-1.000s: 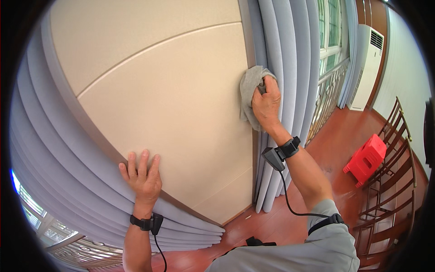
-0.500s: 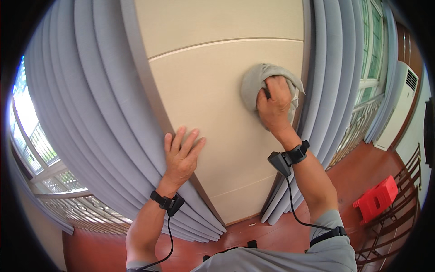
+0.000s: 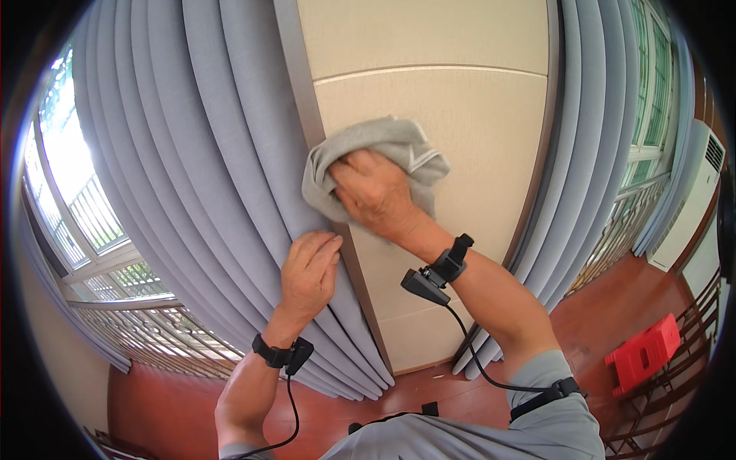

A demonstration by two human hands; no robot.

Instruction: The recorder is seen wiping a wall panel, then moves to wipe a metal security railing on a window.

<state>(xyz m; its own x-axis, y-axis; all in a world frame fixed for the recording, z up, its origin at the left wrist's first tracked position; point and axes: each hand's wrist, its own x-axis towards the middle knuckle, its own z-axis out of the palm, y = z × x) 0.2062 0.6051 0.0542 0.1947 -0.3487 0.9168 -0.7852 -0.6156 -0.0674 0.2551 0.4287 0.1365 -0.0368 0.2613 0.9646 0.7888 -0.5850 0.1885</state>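
My right hand point(image 3: 374, 192) presses a crumpled grey cloth point(image 3: 383, 149) flat against a beige wall panel point(image 3: 460, 123), close to the panel's left edge. Just below it, my left hand point(image 3: 308, 272) rests on the folds of a grey-blue curtain point(image 3: 199, 176) with its fingers curled against the fabric beside the panel's brown edge strip point(image 3: 295, 69). Both wrists carry black bands with cables running down the arms.
A second grey-blue curtain point(image 3: 606, 130) hangs right of the panel. Windows with railings show at far left point(image 3: 84, 222) and right point(image 3: 644, 115). A white standing air conditioner point(image 3: 690, 199), a red plastic stool point(image 3: 644, 353) and a dark wooden rack point(image 3: 690, 383) stand on the red-brown floor point(image 3: 598, 299).
My right hand has slid the cloth leftward across the panel to its left edge. My left hand has gone from flat with spread fingers to curled on the curtain.
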